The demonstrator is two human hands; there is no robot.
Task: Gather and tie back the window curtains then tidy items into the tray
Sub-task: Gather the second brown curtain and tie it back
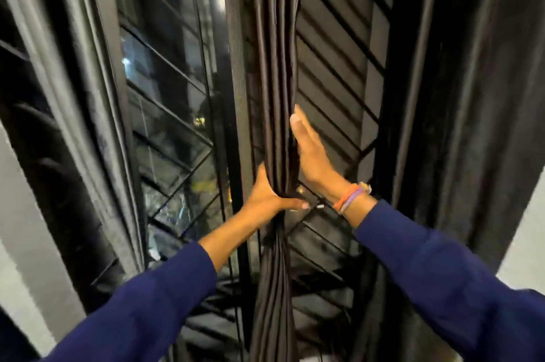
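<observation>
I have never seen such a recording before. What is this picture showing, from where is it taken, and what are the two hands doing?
There is no machine here. One camera, worn on a person's head, looks forward at their own arms in blue sleeves. In front is a window with diagonal bars, dark outside. The left hand squeezes a gathered dark curtain in the middle. The right hand, open and flat, presses against the curtain's right side, higher up. Coloured bands sit on the right wrist. No tray is visible.

Both arms wear long navy sleeves (pixel 442 267), pushed up the forearms. Orange and lilac bands (pixel 351 198) circle the right wrist.
</observation>
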